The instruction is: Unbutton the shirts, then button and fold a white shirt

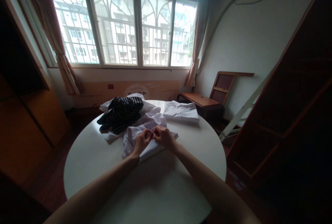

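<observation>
Fingers (148,134) of the left hand (141,142) and the right hand (163,137) are pinched together on a fold of the white garment (135,134), their tips meeting above it. The garment lies rumpled near the middle of the round white surface (103,161). Just behind it, touching, sits a dark striped garment (121,112) heaped on more white cloth. To the right, slightly apart, rests a folded white stack (181,112). Beyond the surface stand a wooden chair (207,98) and a barred window (124,23).
</observation>
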Demonstrator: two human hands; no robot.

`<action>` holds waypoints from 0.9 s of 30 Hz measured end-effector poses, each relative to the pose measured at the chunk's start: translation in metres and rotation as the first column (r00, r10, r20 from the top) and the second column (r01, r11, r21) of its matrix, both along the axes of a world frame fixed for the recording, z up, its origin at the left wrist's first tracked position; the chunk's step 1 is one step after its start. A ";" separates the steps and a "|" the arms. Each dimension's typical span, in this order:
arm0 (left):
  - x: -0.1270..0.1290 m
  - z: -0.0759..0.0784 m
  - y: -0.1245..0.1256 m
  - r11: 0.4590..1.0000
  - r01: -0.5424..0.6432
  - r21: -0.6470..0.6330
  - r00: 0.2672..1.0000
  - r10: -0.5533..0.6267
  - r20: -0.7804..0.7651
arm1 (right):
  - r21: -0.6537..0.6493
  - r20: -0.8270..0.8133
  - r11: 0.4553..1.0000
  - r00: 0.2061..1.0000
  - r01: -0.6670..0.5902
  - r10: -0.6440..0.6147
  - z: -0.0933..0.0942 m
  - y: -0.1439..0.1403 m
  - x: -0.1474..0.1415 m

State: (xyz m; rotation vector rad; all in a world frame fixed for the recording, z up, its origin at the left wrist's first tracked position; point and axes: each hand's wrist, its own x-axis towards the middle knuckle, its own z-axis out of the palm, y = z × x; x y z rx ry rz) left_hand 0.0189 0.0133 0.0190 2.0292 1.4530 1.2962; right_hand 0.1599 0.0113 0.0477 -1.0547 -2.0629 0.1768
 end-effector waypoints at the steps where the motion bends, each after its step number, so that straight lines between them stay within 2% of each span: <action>1: 0.000 0.000 0.000 1.000 -0.001 0.003 1.000 0.001 -0.006 | 0.000 -0.001 1.000 1.000 0.002 -0.002 0.000 0.000 0.000; 7: 0.000 0.000 -0.002 0.999 -0.028 0.015 0.998 0.029 -0.050 | -0.016 -0.003 0.998 0.998 0.063 -0.063 -0.001 -0.001 -0.001; 12: 0.001 0.000 -0.002 0.999 -0.045 0.012 0.997 0.046 -0.055 | -0.032 -0.017 0.998 0.998 0.052 -0.053 -0.003 0.000 -0.001; 27: 0.000 0.005 -0.003 0.995 0.093 -0.042 0.990 -0.088 0.107 | -0.121 -0.099 0.993 0.995 0.015 -0.027 -0.012 0.011 -0.002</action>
